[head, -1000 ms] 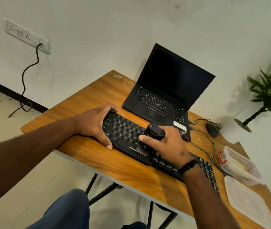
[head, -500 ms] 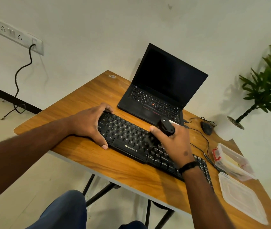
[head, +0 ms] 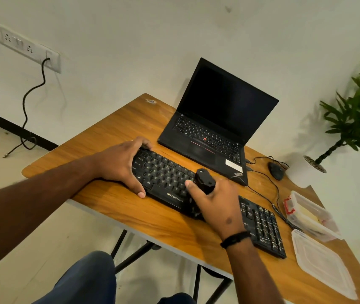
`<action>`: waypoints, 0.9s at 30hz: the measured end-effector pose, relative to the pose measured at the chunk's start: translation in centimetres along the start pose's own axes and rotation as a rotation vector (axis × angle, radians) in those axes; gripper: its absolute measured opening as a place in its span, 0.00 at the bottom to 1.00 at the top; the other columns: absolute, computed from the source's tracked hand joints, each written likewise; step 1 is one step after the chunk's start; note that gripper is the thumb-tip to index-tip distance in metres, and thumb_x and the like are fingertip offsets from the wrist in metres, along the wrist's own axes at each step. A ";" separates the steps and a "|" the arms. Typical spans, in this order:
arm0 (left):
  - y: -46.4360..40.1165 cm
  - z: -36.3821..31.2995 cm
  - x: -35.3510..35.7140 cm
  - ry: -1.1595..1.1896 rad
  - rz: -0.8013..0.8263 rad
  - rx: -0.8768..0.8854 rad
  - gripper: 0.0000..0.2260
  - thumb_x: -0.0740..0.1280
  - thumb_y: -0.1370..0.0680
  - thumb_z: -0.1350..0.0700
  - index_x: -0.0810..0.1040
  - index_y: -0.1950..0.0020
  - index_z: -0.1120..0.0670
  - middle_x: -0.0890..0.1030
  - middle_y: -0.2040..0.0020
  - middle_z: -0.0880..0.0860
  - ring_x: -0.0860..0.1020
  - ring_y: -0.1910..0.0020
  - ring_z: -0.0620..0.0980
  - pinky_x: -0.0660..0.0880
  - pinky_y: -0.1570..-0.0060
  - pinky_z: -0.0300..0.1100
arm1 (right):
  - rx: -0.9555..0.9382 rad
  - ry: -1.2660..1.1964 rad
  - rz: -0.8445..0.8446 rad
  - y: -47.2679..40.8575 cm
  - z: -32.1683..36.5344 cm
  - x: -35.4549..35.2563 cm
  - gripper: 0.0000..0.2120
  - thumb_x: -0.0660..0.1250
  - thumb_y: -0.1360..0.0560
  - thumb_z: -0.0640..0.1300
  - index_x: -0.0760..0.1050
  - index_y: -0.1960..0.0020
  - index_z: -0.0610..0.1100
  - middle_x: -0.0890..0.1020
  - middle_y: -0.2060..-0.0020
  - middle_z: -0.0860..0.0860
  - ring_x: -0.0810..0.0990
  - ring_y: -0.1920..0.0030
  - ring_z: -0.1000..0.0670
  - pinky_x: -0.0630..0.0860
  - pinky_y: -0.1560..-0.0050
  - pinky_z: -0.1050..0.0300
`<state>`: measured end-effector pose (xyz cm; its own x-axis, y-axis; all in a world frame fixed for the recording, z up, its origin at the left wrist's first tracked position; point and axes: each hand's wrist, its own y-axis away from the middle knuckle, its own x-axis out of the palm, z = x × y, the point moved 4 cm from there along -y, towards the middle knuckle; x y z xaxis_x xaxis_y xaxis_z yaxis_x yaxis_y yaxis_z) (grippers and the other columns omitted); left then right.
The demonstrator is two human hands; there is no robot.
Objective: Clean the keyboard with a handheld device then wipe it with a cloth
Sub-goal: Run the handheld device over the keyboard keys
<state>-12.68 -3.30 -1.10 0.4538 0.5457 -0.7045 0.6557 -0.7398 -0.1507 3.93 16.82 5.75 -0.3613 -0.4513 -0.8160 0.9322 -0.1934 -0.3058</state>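
Note:
A black keyboard [head: 166,174] lies slantwise on the wooden desk [head: 109,132]. My left hand [head: 120,163] grips its left end, thumb along the front edge and fingers over the back edge. My right hand [head: 216,205] holds a small black handheld cleaning device [head: 205,179] over the middle of the keys, with its lower end hidden by my fingers. No cloth is in view.
An open black laptop [head: 216,128] stands right behind the keyboard. A black mouse [head: 276,171] and its cable lie at the right. A clear plastic box [head: 310,216] and its lid [head: 323,264] sit near the desk's right edge. A plant [head: 359,119] is at the far right.
My right hand has drawn the device back toward the front of the keyboard from the upper rows. The left hand has kept its hold on the keyboard's left end.

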 end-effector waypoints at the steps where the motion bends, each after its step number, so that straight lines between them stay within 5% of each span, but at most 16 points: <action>1: 0.0 0.0 0.0 -0.002 0.002 -0.003 0.54 0.86 0.49 0.37 0.60 0.30 0.40 0.69 0.33 0.44 0.72 0.36 0.45 0.75 0.38 0.45 | -0.002 -0.085 0.003 0.1 0.2 0.3 0.17 0.71 0.26 0.56 0.73 0.67 0.48 0.76 0.73 0.54 0.73 0.73 0.57 0.68 0.74 0.66; 6: 0.0 0.0 0.0 -0.001 0.001 -0.006 0.54 0.84 0.50 0.34 0.60 0.31 0.39 0.70 0.33 0.44 0.73 0.36 0.45 0.76 0.37 0.48 | 0.073 -0.114 -0.149 -0.7 -0.3 -1.3 0.20 0.71 0.26 0.56 0.72 0.69 0.44 0.75 0.75 0.53 0.72 0.74 0.57 0.70 0.73 0.64; 12: 0.0 0.0 0.0 -0.003 0.003 -0.011 0.55 0.83 0.52 0.32 0.59 0.31 0.38 0.69 0.32 0.44 0.72 0.35 0.46 0.75 0.36 0.49 | 0.031 -0.249 -0.015 0.2 1.5 1.1 0.16 0.71 0.26 0.55 0.74 0.66 0.45 0.77 0.73 0.50 0.75 0.73 0.56 0.70 0.73 0.64; 17: -0.1 0.1 0.1 0.001 -0.006 -0.001 0.54 0.85 0.49 0.37 0.59 0.31 0.39 0.70 0.34 0.44 0.72 0.37 0.44 0.73 0.41 0.40 | 0.137 -0.044 -0.139 -0.7 0.7 0.4 0.21 0.69 0.25 0.58 0.68 0.69 0.46 0.72 0.74 0.53 0.67 0.74 0.56 0.66 0.74 0.68; 22: -0.1 0.0 0.1 0.001 -0.016 0.010 0.54 0.86 0.48 0.38 0.60 0.30 0.41 0.69 0.35 0.43 0.72 0.38 0.44 0.70 0.45 0.33 | 0.063 -0.181 -0.081 -1.1 3.4 3.6 0.20 0.71 0.25 0.55 0.68 0.70 0.49 0.73 0.75 0.53 0.71 0.74 0.55 0.66 0.74 0.67; 25: 0.0 -0.1 0.0 0.007 -0.018 0.015 0.54 0.86 0.49 0.38 0.60 0.30 0.41 0.69 0.35 0.43 0.72 0.38 0.44 0.71 0.43 0.37 | 0.144 -0.415 -0.136 -1.6 3.1 2.2 0.16 0.72 0.26 0.53 0.75 0.65 0.44 0.80 0.72 0.49 0.77 0.74 0.54 0.71 0.75 0.63; 27: 0.1 0.0 0.1 0.008 -0.011 0.003 0.55 0.84 0.50 0.34 0.60 0.30 0.41 0.70 0.34 0.44 0.72 0.37 0.45 0.73 0.41 0.41 | 0.142 -0.352 -0.237 -1.5 2.6 0.6 0.17 0.72 0.25 0.52 0.73 0.68 0.46 0.77 0.73 0.52 0.73 0.74 0.58 0.69 0.75 0.67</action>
<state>-12.60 -3.30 -1.11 0.4515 0.5573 -0.6968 0.6587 -0.7350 -0.1611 2.30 14.61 6.98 -0.5725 -0.6444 -0.5069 0.8196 -0.4343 -0.3736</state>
